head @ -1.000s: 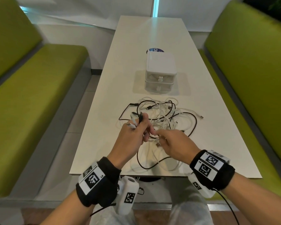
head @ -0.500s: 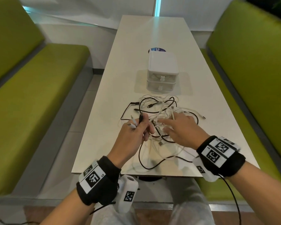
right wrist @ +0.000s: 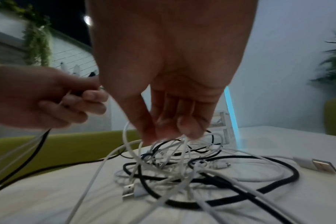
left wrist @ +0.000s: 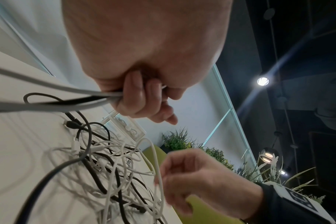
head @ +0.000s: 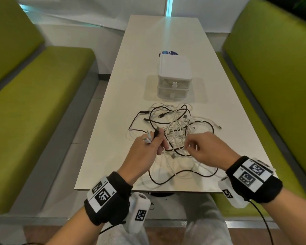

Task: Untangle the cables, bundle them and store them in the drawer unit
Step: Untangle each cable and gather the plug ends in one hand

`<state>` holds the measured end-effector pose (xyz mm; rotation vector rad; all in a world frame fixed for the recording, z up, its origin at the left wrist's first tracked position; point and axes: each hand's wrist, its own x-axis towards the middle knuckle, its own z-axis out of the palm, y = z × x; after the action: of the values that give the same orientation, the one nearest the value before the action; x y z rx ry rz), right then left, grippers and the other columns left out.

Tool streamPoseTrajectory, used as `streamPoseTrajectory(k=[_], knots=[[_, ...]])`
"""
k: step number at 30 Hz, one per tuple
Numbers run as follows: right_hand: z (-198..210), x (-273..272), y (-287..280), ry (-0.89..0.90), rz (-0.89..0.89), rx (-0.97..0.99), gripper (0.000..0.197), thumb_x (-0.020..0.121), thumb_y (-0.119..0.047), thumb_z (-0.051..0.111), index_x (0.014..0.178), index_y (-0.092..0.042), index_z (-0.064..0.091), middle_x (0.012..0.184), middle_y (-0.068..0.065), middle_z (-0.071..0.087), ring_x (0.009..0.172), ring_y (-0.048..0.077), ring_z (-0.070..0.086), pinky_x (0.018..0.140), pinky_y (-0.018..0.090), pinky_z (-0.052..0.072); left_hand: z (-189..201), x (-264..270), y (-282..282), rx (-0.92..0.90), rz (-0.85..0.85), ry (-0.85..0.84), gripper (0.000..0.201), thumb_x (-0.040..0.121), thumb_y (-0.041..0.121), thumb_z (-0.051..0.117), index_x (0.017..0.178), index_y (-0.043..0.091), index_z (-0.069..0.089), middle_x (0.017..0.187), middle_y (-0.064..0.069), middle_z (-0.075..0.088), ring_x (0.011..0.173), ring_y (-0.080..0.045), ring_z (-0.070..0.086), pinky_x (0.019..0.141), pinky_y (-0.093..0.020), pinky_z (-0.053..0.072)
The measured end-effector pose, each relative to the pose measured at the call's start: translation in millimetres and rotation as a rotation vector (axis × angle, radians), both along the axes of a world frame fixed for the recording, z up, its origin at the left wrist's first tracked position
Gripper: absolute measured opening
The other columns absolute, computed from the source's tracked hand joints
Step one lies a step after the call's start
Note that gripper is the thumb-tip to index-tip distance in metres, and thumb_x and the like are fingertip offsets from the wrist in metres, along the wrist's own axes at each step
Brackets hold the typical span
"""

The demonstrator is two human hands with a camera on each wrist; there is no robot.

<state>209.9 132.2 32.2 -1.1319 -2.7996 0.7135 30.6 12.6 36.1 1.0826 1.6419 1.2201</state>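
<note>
Since half a second ago: right hand (head: 206,149) pulled back from deep in the cable tangle (head: 177,128) toward near table edge, now pinching a white cable (right wrist: 128,145) at fingertips, strand lifted off the pile; left hand (head: 145,149) about same spot, same grip. One tangle of black and white cables, count of individual cables unclear, lying mid-table on white table (head: 113,138), just in front of one drawer unit (head: 174,75): two stacked drawers, both closed. Two hands. Left forearm angled in from lower left, fist raised just above table, fingers curled around a bunch of cable ends (head: 151,137): two white plugs and one black sticking up past knuckles, cords trailing down to pile. Right forearm in from lower right, palm down, fingers bent, thumb and fingertips closed on white strand. One blue sticker (head: 168,53) behind unit. Two green benches (head: 34,103) flanking table.
</note>
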Motion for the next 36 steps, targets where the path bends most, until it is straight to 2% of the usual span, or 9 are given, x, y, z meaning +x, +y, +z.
streamPoseTrajectory(k=[4, 7, 12, 15, 18, 23, 26, 29, 36], knots=[[-24.2, -13.2, -14.4, -0.223, 0.042, 0.115, 0.02, 0.095, -0.031, 0.052, 0.112, -0.03, 0.061, 0.093, 0.002, 0.067, 0.087, 0.022, 0.063, 0.07, 0.031, 0.048, -1.1, 1.0, 0.8, 0.007, -0.007, -0.004, 0.055, 0.099, 0.051, 0.037, 0.064, 0.018, 0.065, 0.054, 0.005, 0.049, 0.05, -0.004, 0.042, 0.055, -0.02, 0.03], [-34.2, -23.3, -18.7, -0.245, 0.029, 0.17, 0.021, 0.096, -0.022, 0.047, 0.115, -0.025, 0.054, 0.091, 0.009, 0.065, 0.084, 0.029, 0.063, 0.07, 0.038, 0.053, -0.7, 0.2, 0.1, 0.004, -0.009, -0.002, 0.055, 0.099, 0.049, 0.038, 0.066, 0.015, 0.065, 0.054, 0.005, 0.048, 0.048, -0.001, 0.042, 0.053, -0.017, 0.029], [-30.1, -24.3, -6.6, -0.235, 0.015, -0.005, 0.021, 0.093, -0.022, 0.053, 0.113, -0.03, 0.055, 0.093, 0.005, 0.059, 0.084, 0.025, 0.059, 0.07, 0.033, 0.047, -0.8, -3.6, -1.7, 0.002, -0.004, 0.014, 0.053, 0.1, 0.048, 0.038, 0.066, 0.017, 0.064, 0.055, 0.005, 0.048, 0.049, -0.003, 0.04, 0.053, -0.017, 0.029], [-27.7, -32.1, -4.6, -0.322, 0.047, 0.073, 0.015, 0.091, -0.021, 0.054, 0.105, -0.027, 0.055, 0.087, 0.002, 0.051, 0.081, 0.025, 0.055, 0.064, 0.03, 0.039, 1.2, 1.2, -2.3, 0.011, -0.023, 0.014, 0.055, 0.1, 0.049, 0.037, 0.065, 0.016, 0.065, 0.056, 0.003, 0.047, 0.05, -0.003, 0.04, 0.053, -0.017, 0.029], [-28.5, -38.7, 0.4, -0.333, 0.115, 0.169, 0.009, 0.086, -0.021, 0.058, 0.093, -0.026, 0.056, 0.095, 0.001, 0.053, 0.089, 0.025, 0.058, 0.065, 0.034, 0.047, 4.9, 5.7, -4.7, 0.018, -0.046, 0.024, 0.057, 0.1, 0.05, 0.036, 0.067, 0.015, 0.065, 0.055, 0.003, 0.047, 0.049, -0.003, 0.04, 0.052, -0.016, 0.028], [-34.1, -34.8, -3.2, -0.412, 0.18, 0.211, 0.018, 0.094, -0.021, 0.051, 0.109, -0.012, 0.054, 0.108, 0.005, 0.05, 0.093, 0.026, 0.057, 0.069, 0.036, 0.048, 7.7, 1.1, -10.5, 0.04, -0.028, 0.009, 0.056, 0.097, 0.054, 0.037, 0.069, 0.014, 0.065, 0.056, 0.003, 0.048, 0.051, -0.005, 0.041, 0.056, -0.02, 0.029], [-32.9, -29.1, -2.5, -0.307, 0.153, 0.127, 0.008, 0.091, -0.013, 0.051, 0.094, -0.019, 0.048, 0.101, 0.001, 0.048, 0.08, 0.022, 0.053, 0.068, 0.034, 0.047, 8.8, -1.3, -13.2, 0.05, -0.016, 0.006, 0.055, 0.099, 0.05, 0.038, 0.069, 0.012, 0.065, 0.054, 0.005, 0.048, 0.049, -0.003, 0.041, 0.053, -0.016, 0.029], [-28.4, -25.6, 6.1, -0.267, 0.143, 0.081, 0.021, 0.086, -0.003, 0.047, 0.084, -0.024, 0.048, 0.092, -0.006, 0.047, 0.08, 0.016, 0.048, 0.068, 0.026, 0.039, 8.1, -0.8, -13.7, 0.053, -0.032, 0.005, 0.056, 0.099, 0.05, 0.037, 0.07, 0.011, 0.065, 0.055, 0.003, 0.048, 0.05, -0.005, 0.04, 0.054, -0.019, 0.029], [-31.8, -24.3, 3.7, -0.281, 0.155, 0.136, 0.017, 0.092, -0.013, 0.054, 0.104, -0.025, 0.058, 0.104, -0.004, 0.057, 0.085, 0.02, 0.057, 0.072, 0.035, 0.05, 7.1, 0.7, -11.1, 0.043, -0.03, -0.019, 0.054, 0.099, 0.05, 0.038, 0.063, 0.021, 0.064, 0.055, 0.004, 0.048, 0.05, -0.004, 0.041, 0.055, -0.019, 0.03]])
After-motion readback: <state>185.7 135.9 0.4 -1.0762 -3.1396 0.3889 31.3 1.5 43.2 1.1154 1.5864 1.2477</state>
